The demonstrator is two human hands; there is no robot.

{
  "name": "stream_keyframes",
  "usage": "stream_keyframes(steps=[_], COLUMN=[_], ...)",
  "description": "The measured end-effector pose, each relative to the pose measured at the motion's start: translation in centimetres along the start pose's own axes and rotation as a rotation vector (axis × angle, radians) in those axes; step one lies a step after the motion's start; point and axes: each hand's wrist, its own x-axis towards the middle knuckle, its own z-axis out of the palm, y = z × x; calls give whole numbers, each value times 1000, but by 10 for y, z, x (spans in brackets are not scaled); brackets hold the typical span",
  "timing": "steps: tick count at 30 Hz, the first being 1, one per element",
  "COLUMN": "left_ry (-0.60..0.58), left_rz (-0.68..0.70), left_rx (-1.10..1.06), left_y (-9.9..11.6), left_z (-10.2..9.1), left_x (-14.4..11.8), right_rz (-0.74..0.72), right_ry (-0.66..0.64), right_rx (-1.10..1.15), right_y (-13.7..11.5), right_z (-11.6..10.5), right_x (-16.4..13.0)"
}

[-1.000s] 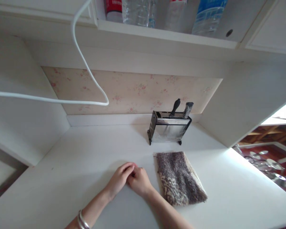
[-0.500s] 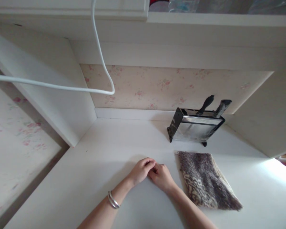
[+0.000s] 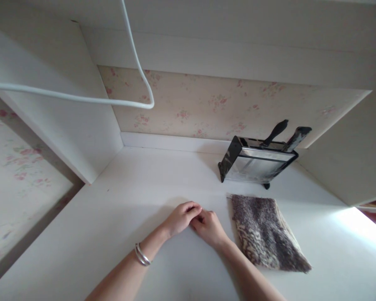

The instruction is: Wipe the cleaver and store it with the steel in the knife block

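My left hand (image 3: 182,217) and my right hand (image 3: 208,228) rest together on the white countertop (image 3: 163,175), touching at the fingertips. The fingers of both are curled in and closed, and no object shows between them. A pair of silver bangles (image 3: 142,254) circles my left wrist. Just right of my right hand lies a folded brown and cream patterned cloth (image 3: 266,234), flat on the counter. My right forearm passes close by its left edge without holding it.
Behind the cloth stands a black and silver knife block (image 3: 257,163) with two black-handled tools (image 3: 275,133) in it. A white cable (image 3: 138,62) hangs across the upper left. White side panels (image 3: 347,150) and floral wallpaper (image 3: 181,108) enclose the counter.
The camera view has tilted down and turned slightly, so the upper shelf has left the picture. My hands stay joined on the counter; the cloth and knife block have not moved.
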Motion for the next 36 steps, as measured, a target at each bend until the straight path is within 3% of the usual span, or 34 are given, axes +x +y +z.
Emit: stream_keyframes(steps=[36], left_ry=[-21], left_rz=[25], left_rx=[47], left_y=[-1], left_z=[-2], left_x=[0], right_rz=[11], right_ry=[-8], right_rx=[16], right_y=[3], right_z=[1], right_x=[-1])
